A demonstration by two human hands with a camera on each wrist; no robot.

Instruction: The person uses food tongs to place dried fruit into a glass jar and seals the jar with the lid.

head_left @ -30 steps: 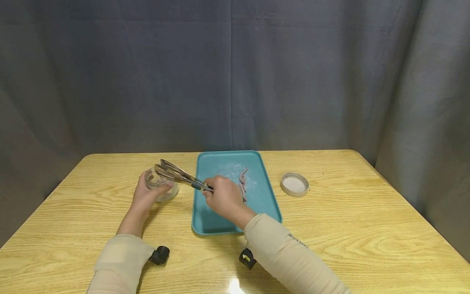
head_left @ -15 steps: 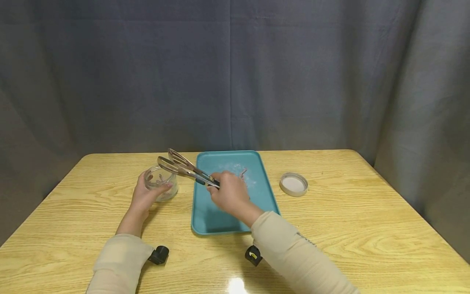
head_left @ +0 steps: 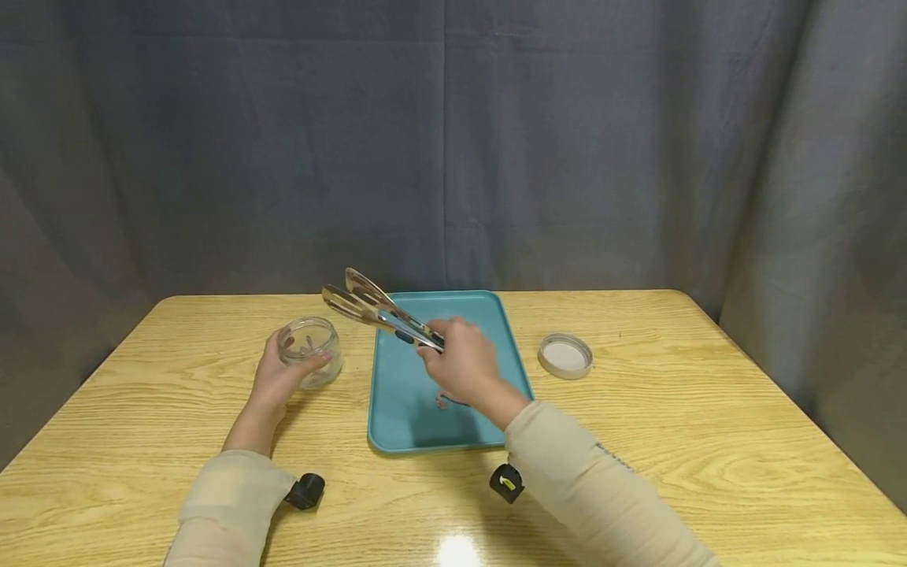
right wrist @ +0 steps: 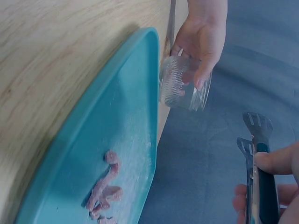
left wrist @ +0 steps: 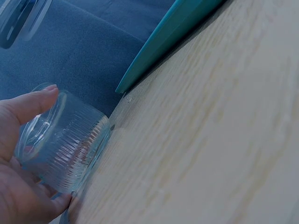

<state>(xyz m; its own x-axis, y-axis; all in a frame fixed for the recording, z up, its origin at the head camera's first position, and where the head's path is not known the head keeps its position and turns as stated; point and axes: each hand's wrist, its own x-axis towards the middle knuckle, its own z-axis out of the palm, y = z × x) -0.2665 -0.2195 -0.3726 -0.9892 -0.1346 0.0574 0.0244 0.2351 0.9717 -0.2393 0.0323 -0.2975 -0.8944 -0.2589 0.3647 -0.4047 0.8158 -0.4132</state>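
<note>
My left hand (head_left: 272, 382) grips a clear glass jar (head_left: 324, 368) by its side, thumb near the rim. The jar stands uncapped on the table, left of the tray. Through its ribbed wall, in the left wrist view, something pinkish-brown shows low inside. My right hand (head_left: 464, 364) holds metal tongs (head_left: 386, 309) with dark grips, raised over the teal tray (head_left: 407, 433). The tongs' slotted heads stand apart with nothing between them. Pinkish, wavy raw-looking strips (right wrist: 103, 186) lie on the tray; in the head view the right hand hides most of them.
A round lid (head_left: 565, 356) with a pale inside lies on the wooden table (head_left: 673, 409) right of the tray. White powdery residue (right wrist: 138, 161) marks the tray floor. A grey curtain (head_left: 453, 157) hangs behind the table.
My right hand has drawn the tongs away from the jar mouth, rightward and up, to over the tray. More strips on the tray are now covered by that hand. The left hand stays on the jar.
</note>
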